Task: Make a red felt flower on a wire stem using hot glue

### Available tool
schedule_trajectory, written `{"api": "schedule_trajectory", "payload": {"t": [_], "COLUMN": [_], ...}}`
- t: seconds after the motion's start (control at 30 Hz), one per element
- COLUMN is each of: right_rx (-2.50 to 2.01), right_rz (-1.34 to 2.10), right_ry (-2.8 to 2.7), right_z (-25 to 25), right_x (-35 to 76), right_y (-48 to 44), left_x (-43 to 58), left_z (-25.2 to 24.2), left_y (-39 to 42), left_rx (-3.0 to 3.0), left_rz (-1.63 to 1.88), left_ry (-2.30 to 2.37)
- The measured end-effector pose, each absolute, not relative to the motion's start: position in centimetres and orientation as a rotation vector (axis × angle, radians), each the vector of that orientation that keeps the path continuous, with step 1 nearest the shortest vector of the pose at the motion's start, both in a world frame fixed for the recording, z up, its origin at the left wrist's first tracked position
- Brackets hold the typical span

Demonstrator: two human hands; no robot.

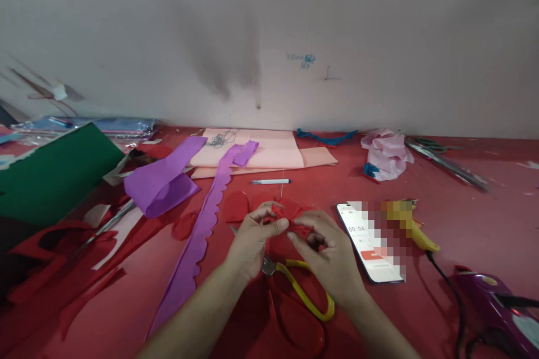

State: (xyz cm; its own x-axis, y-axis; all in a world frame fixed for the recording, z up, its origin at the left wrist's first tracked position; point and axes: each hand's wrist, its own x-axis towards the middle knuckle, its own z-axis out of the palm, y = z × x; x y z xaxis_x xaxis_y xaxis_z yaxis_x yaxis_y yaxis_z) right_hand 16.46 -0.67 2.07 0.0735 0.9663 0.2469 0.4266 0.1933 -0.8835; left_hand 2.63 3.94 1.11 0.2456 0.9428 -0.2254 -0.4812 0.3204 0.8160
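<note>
Near the middle of the red table, my left hand [256,238] pinches a small piece of red fabric [278,212] between thumb and fingers. My right hand [326,247] is just to its right, its fingers closed on the same red fabric. Below both hands lie scissors [300,287] with one yellow and one red handle, partly hidden by my left hand. Rounded red pieces [237,206] rest on the table behind the hands. A long purple strip with a scalloped edge [202,230] runs to the left of my left forearm.
Right of my hands are a phone [370,247], a yellow glue gun [416,235] with a black cord, and a purple device [497,303]. A pen [270,182] and peach sheets [269,148] lie behind. Red scraps and a green board [63,168] are at left.
</note>
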Motion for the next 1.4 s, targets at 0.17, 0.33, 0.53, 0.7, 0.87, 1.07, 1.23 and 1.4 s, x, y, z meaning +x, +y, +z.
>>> {"api": "schedule_trajectory", "payload": {"t": [0.17, 0.33, 0.53, 0.7, 0.87, 1.07, 1.23, 1.4], "right_rx": [-1.375, -1.378, -1.385, -1.362, -1.370, -1.396, -1.645, -2.404], "right_rz": [0.578, 0.492, 0.498, 0.514, 0.558, 0.591, 0.212, -0.240], "right_ry": [-1.548, -1.573, -1.561, -1.511, -1.478, -1.499, -1.587, -1.478], "right_z": [2.4, 2.4, 2.3, 2.4, 2.0, 2.6, 4.0, 1.9], "right_x": [16.4, 16.2, 15.9, 15.8, 16.0, 16.1, 21.4, 33.0], "right_y": [-0.7, -0.7, -0.7, -0.8, -0.9, -0.9, -0.5, -0.4], "left_x": [2.7, 2.8, 2.8, 2.8, 2.5, 2.3, 2.5, 2.3], "left_z": [1.2, 1.2, 1.2, 1.1, 1.0, 0.9, 0.9, 1.2], "left_y": [4.0, 3.9, 3.8, 3.8, 4.0, 4.2, 4.4, 4.7], "left_rx": [0.690, 0.677, 0.684, 0.706, 0.748, 0.744, 0.531, 0.455], "left_rz": [1.087, 1.084, 1.076, 1.069, 1.062, 1.042, 1.122, 1.071], "left_ry": [0.791, 0.787, 0.803, 0.764, 0.756, 0.766, 0.834, 0.762]}}
